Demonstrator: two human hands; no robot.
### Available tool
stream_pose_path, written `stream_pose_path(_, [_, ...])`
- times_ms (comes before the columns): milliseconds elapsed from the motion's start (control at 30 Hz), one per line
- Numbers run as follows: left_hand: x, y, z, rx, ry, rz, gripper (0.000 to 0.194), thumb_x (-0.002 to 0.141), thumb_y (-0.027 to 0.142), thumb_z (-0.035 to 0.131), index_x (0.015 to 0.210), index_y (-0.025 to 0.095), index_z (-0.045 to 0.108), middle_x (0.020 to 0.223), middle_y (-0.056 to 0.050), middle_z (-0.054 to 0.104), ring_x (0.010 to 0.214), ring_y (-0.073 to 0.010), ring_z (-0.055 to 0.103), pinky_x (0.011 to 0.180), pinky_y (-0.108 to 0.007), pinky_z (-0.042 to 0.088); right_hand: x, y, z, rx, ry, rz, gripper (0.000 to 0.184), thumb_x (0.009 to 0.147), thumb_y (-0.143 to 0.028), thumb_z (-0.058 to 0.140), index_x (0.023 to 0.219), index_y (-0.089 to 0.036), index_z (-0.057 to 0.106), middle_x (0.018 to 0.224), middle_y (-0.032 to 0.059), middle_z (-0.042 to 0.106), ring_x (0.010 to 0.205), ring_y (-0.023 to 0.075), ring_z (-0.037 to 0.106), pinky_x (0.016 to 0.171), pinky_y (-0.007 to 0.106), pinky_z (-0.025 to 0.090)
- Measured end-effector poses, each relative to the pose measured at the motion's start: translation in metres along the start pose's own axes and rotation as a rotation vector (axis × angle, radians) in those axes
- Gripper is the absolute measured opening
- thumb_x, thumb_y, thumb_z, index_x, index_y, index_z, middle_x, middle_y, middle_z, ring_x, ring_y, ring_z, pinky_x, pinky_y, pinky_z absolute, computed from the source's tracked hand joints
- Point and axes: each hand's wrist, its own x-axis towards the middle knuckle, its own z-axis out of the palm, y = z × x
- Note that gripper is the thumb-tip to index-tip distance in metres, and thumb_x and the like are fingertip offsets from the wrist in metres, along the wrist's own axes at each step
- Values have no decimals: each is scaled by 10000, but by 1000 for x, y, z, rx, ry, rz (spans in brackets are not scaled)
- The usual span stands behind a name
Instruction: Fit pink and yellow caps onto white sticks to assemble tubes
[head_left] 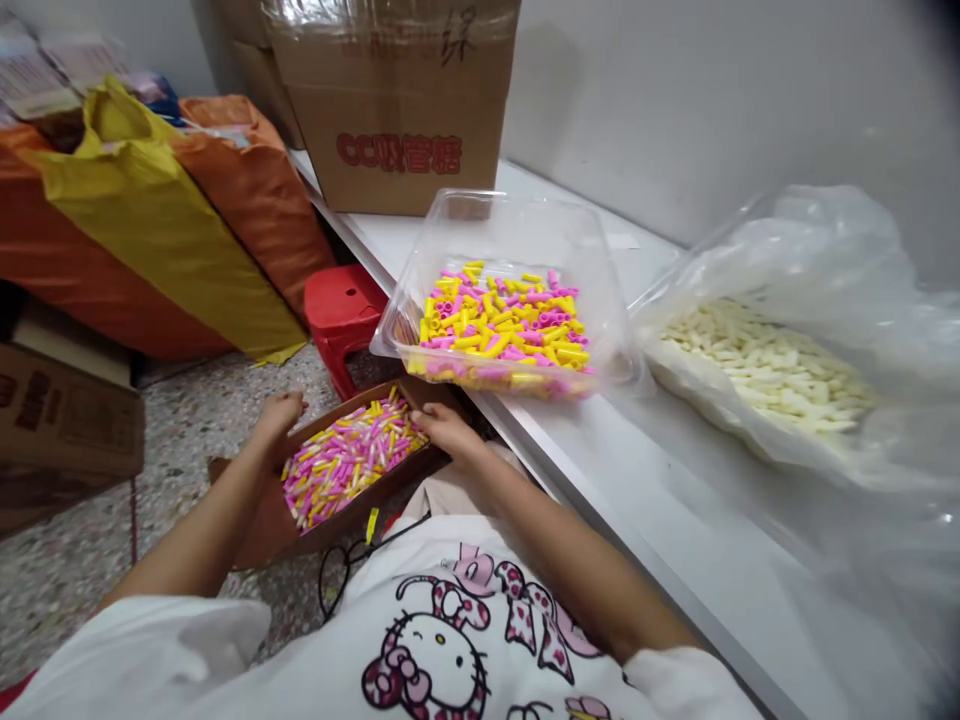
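Note:
A shallow open cardboard box (352, 507) sits low in front of my body, below table height. It holds a heap of small pink, yellow and white tube pieces (349, 455). My left hand (279, 418) is closed at the box's far left edge, its fingertips partly hidden. On the right side my right hand (448, 428) grips the rim, thumb on top and the other fingers out of sight. Close to the right hand, on the table, a clear plastic tub (611, 290) contains pink and yellow short tubes (502, 325).
The white table (637, 480) runs along my right. A clear bag (832, 250) of pale sticks (765, 365) rests on it. A large carton (405, 110) stands at the back. A red stool (341, 305), orange and yellow bags (165, 220) and another carton (67, 430) are left.

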Motion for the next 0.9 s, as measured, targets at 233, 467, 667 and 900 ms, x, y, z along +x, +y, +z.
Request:
stream_pose_path(233, [-19, 93, 9, -337, 88, 441, 197, 805, 283, 458, 869, 159, 597, 676, -9, 622, 587, -108, 560, 565, -201, 454, -85, 0, -56, 84, 26, -29, 284, 813, -444, 541, 887, -173, 580, 816, 34, 639, 634, 106, 592, 649, 261, 480])
stream_pose_path(467, [-75, 206, 64, -288, -291, 984, 235, 804, 313, 502, 853, 135, 647, 669, -18, 642, 599, -119, 577, 567, -211, 447, -164, -17, -97, 2, 219, -145, 299, 854, -469, 490, 925, -193, 581, 854, 28, 617, 721, 124, 589, 720, 284, 481])
stream_pose_path(667, [-88, 238, 121, 477, -776, 1280, 238, 769, 292, 482, 787, 149, 672, 725, -26, 679, 646, -152, 588, 585, -229, 405, -198, -18, -123, -81, 348, -102, 316, 885, -458, 438, 1003, -197, 572, 884, 31, 639, 743, 132, 596, 733, 283, 474])
stream_pose_path(900, [-95, 255, 162, 852, -819, 1531, 285, 788, 303, 509, 1010, 184, 643, 1001, -85, 659, 890, -230, 597, 696, -273, 416, -204, -30, -154, -177, 464, -153, 330, 878, -473, 453, 1005, -204, 595, 870, 34, 645, 731, 144, 619, 718, 304, 503])
